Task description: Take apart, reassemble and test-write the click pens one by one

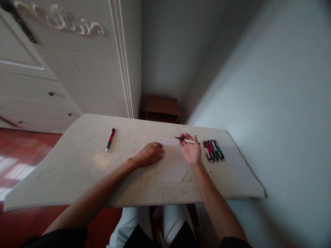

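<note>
My right hand (191,150) is turned palm up over the right part of the table. Its fingers hold a black-and-white pen (188,140), whose dark tip points left. Under and between the hands lies a sheet of white paper (172,165), torn at its lower right corner. My left hand (150,153) rests flat, palm down, with its fingertips on the paper's left edge; a ring shows on one finger. Just right of my right hand, several pens (213,151) in different colours lie side by side. Away to the left is a single red-and-black pen (110,140).
The white table (77,175) has a worn surface. A second, written-on sheet (239,163) lies at its right end, beside the grey wall (284,103). White cabinets (85,75) stand behind on the left, and a small brown wooden stand (163,105) sits beyond the far edge.
</note>
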Demonstrator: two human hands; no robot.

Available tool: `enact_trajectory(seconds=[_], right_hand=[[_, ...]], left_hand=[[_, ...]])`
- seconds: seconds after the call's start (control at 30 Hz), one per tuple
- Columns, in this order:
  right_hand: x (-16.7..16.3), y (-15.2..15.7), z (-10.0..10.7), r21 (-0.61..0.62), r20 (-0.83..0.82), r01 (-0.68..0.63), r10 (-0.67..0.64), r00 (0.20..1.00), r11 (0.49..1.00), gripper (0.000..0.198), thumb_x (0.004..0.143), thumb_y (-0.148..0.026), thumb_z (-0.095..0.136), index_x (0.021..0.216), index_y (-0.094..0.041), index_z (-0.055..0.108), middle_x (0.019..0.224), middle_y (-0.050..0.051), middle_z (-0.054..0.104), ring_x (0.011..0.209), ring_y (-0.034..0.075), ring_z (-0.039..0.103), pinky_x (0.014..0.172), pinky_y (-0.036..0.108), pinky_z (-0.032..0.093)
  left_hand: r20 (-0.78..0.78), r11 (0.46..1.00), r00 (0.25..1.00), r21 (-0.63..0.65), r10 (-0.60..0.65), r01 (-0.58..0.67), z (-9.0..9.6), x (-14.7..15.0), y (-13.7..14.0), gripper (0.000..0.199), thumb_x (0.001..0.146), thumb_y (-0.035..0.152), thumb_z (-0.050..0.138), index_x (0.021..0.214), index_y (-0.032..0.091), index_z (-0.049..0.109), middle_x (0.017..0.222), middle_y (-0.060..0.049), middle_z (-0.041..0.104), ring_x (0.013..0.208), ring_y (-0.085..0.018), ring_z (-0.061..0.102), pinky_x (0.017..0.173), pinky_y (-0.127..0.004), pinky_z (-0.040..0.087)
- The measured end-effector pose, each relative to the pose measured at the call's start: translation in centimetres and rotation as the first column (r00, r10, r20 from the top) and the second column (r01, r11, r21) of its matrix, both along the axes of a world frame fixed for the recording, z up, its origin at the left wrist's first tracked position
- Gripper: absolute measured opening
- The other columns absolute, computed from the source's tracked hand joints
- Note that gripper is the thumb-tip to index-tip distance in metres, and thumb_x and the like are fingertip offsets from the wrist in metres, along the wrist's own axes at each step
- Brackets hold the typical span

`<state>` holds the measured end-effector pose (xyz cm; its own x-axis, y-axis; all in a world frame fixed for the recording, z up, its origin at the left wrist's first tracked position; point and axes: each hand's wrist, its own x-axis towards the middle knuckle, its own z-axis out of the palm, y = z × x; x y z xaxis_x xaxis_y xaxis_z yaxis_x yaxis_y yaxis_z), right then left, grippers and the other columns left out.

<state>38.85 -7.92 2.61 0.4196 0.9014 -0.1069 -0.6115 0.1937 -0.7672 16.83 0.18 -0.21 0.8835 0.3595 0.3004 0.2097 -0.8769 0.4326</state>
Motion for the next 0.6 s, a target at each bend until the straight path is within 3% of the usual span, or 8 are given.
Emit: enact_trajectory(seconds=[0.13,0.23,0.37,0.47,0.6], right_hand=[[-0.2,-2.7,0.9,0.146,-0.211,-0.048,0.078,0.974,0.988,0.02,0.09,-0.035,0.058,0.073,-0.023,0.061,0.068,-0.004,0.057,0.066,0.01,0.056,0.079,0.028,0.05],[-0.5,-4.6,1.3,0.205,-0.258,-0.071,0.124,0.958,0.976,0.03,0.089,-0.047,0.055,0.073,-0.022,0.059,0.055,-0.007,0.037,0.049,0.009,0.039,0.061,0.027,0.047],[-1.0,-6.5,1.8,0.2,-0.274,-0.071,0.125,0.954,0.977,0.039,0.087,-0.056,0.048,0.082,-0.021,0.062,0.056,-0.006,0.03,0.048,0.012,0.03,0.048,0.027,0.037],[-1.5,-7.7,2.5,0.219,-0.269,-0.096,0.155,0.951,0.971,0.037,0.087,-0.053,0.046,0.081,-0.02,0.062,0.057,-0.006,0.028,0.047,0.012,0.025,0.046,0.027,0.033],[-2.2,-9.1,3.6,0.243,-0.238,-0.178,0.236,0.942,0.954,0.054,0.082,-0.07,0.045,0.087,-0.019,0.063,0.058,-0.006,0.027,0.048,0.012,0.026,0.046,0.028,0.032]], left_hand=[[0.04,0.998,0.997,-0.001,0.066,-0.066,-0.4,-0.1,-1.1,0.024,0.09,0.031,0.054,0.106,0.019,0.069,0.12,-0.013,0.062,0.111,-0.024,0.059,0.098,-0.04,0.047],[0.062,0.992,0.99,0.005,0.126,-0.126,-0.8,-0.4,-2.3,0.026,0.092,0.031,0.052,0.107,0.019,0.069,0.131,-0.014,0.057,0.122,-0.025,0.053,0.104,-0.043,0.044],[0.1,0.971,0.966,-0.021,0.24,-0.239,-1.1,-1.7,-4.3,0.028,0.091,0.032,0.052,0.109,0.017,0.067,0.136,-0.015,0.053,0.126,-0.027,0.051,0.103,-0.045,0.045],[0.125,0.948,0.939,-0.045,0.32,-0.316,-1.2,-3.0,-6.3,0.027,0.09,0.03,0.05,0.105,0.017,0.068,0.13,-0.016,0.057,0.121,-0.027,0.055,0.1,-0.046,0.048],[0.182,0.908,0.891,-0.029,0.416,-0.418,-1.4,-4.4,-8.9,0.025,0.09,0.028,0.05,0.101,0.019,0.069,0.122,-0.014,0.062,0.113,-0.026,0.06,0.096,-0.046,0.051]])
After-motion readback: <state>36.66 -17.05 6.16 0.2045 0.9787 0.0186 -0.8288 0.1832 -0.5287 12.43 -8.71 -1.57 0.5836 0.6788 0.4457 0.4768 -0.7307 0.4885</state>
